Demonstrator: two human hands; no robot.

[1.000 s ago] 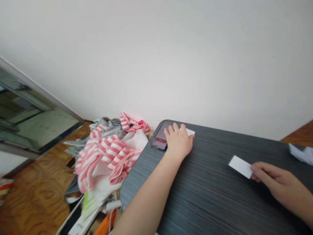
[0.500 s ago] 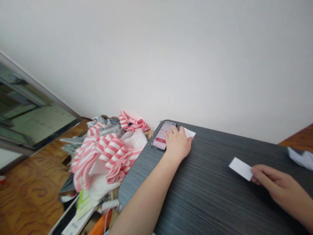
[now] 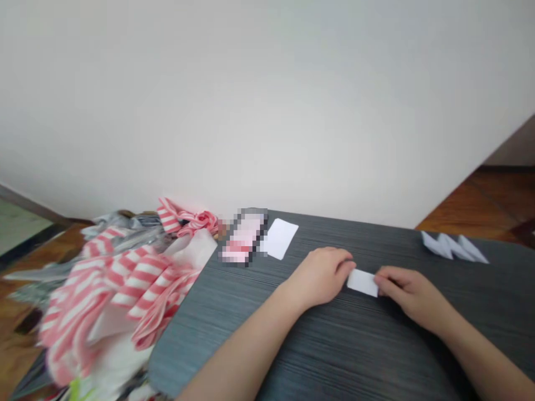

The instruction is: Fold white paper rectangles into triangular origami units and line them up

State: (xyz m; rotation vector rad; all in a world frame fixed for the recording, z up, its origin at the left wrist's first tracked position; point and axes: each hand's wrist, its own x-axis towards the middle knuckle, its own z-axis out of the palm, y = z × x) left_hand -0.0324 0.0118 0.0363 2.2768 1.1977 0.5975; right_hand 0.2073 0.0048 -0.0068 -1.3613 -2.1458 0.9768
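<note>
A small white slip of paper (image 3: 363, 282) lies on the dark wood-grain table (image 3: 334, 345) between my two hands. My left hand (image 3: 324, 274) has its fingers curled against the slip's left end. At the slip's right end my right hand (image 3: 407, 289) pinches it with the fingertips. Both forearms rest across the table top. A phone (image 3: 243, 243) with a pink screen lies at the table's far left corner, and a second white slip of paper (image 3: 279, 238) lies flat beside it.
Folded white paper shapes (image 3: 453, 246) sit at the far right of the table. A heap of pink-and-white striped cloth (image 3: 134, 278) and bags lies left of the table on the wooden floor (image 3: 480, 203). A white wall runs behind.
My left hand left the phone and moved right to the white slip held by my right hand. The view has swung right, and the phone and second slip lie uncovered.
</note>
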